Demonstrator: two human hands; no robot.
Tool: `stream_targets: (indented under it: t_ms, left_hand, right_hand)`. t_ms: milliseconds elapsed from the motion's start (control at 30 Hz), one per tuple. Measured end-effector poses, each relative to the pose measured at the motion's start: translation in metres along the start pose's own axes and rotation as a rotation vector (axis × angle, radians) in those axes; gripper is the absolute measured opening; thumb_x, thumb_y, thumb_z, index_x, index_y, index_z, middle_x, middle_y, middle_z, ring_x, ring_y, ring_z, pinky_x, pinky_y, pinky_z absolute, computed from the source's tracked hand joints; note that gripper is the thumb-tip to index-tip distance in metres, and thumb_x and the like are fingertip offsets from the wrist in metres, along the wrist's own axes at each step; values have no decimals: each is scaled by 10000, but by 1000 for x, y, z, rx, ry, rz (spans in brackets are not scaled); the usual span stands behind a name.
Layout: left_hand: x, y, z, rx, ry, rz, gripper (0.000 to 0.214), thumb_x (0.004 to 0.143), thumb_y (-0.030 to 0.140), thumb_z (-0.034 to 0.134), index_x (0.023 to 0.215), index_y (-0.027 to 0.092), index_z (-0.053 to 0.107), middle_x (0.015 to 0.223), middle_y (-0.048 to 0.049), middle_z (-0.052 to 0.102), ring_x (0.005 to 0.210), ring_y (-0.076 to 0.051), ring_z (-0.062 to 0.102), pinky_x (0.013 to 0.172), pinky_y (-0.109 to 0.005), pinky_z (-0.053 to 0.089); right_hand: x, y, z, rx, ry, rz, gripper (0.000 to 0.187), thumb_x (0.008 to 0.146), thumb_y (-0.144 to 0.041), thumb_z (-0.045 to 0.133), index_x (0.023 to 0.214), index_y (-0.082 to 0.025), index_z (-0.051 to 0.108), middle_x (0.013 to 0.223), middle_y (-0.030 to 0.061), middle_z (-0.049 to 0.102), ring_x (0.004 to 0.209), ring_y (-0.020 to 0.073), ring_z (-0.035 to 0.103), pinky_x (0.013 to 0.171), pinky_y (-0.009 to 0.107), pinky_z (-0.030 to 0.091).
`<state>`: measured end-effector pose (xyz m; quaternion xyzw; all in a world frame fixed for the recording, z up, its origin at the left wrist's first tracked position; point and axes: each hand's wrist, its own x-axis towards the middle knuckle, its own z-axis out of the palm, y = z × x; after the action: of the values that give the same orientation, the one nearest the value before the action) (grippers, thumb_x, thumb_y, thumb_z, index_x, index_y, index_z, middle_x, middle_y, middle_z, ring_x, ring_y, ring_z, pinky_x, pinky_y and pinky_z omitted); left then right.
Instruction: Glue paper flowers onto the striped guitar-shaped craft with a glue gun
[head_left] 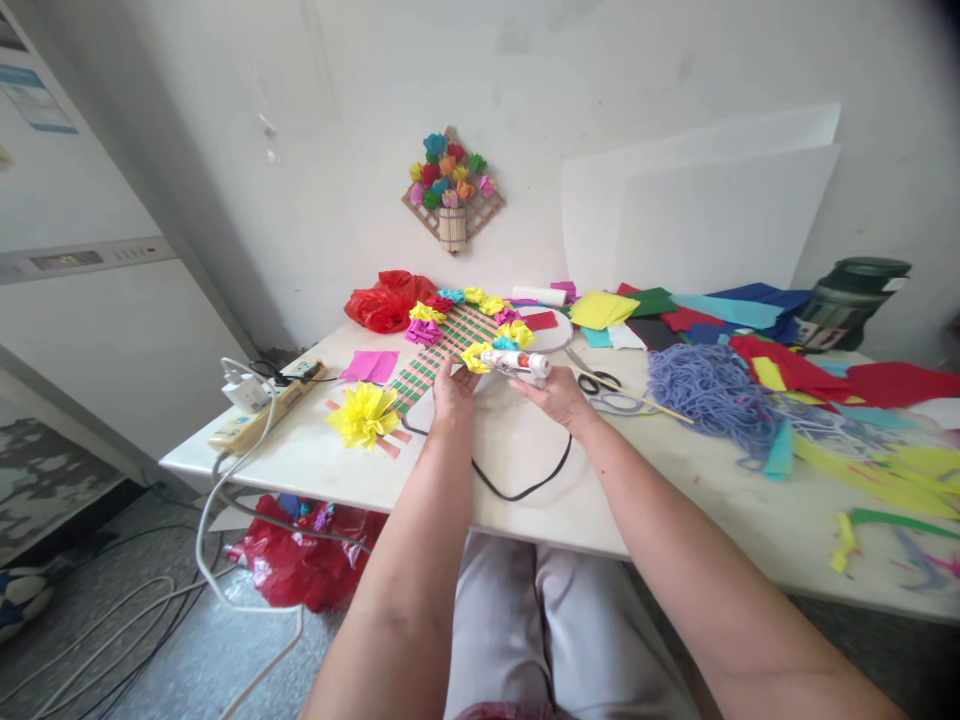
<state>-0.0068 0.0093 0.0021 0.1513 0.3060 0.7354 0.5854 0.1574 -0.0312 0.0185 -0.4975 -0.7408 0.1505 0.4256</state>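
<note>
A hot glue gun (517,364), white with orange patches, is in my right hand (556,398), its nozzle pointing left toward a yellow paper flower (475,357). My left hand (454,392) is closed at the near right edge of a woven panel (427,368) of pink and green strips, just below that flower; its fingertips are partly hidden. Crepe-paper flowers in yellow, blue and magenta line the panel's edges. At its lower left end sits a large yellow flower (365,415). The glue gun's black cord (517,497) loops across the table below my hands.
A power strip (266,408) with plugs lies at the table's left edge. Scissors (598,382), a thin stick, purple yarn (705,395) and coloured paper sheets spread to the right. A green jar (851,302) stands at the back right. A red bag (390,300) sits behind the panel.
</note>
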Motion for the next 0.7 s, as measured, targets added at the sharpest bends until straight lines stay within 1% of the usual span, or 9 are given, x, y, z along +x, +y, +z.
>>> stream_targets:
  t_ms: [133,233,333,500,600,700]
  left_hand:
    - [-1,1,1,-18,16,-15,109,781,262,492,716,175,485,741,-75,623,803,-192,641,801,-342,487]
    - [-1,1,2,-26,26,-21,102,786,274,496,796,173,504,755,-74,623,784,-189,644,793,-334,489]
    - [0,0,2,-23,6,-17,104,792,276,486,816,176,502,754,-72,627,779,-191,647,794,-337,491]
    - [2,-1,-1,0,-42,-6,104,793,276,483,782,174,500,738,-78,635,767,-193,651,786,-340,491]
    - [2,-1,-1,18,-85,-5,123,796,294,487,789,171,501,730,-82,642,730,-189,651,765,-338,495]
    - [0,0,0,26,-91,-24,138,791,301,498,804,165,513,743,-97,646,726,-202,652,756,-348,493]
  right_hand:
    - [-1,1,0,128,37,-3,250,690,-393,607,700,-150,662,663,65,670,697,212,630,644,295,468]
    - [0,3,2,164,56,-2,274,678,-413,611,691,-143,660,620,57,651,652,203,621,603,284,465]
    - [0,5,4,173,71,16,284,684,-422,608,705,-146,669,625,60,656,654,205,630,591,276,467]
    - [2,9,7,92,102,13,282,692,-425,612,742,-154,675,663,70,672,713,220,644,601,271,467]
    - [4,11,8,19,145,21,298,692,-449,611,729,-157,661,655,73,667,709,219,638,603,270,457]
    - [6,12,7,-11,197,44,307,703,-470,592,733,-169,646,665,68,666,704,213,631,612,268,448]
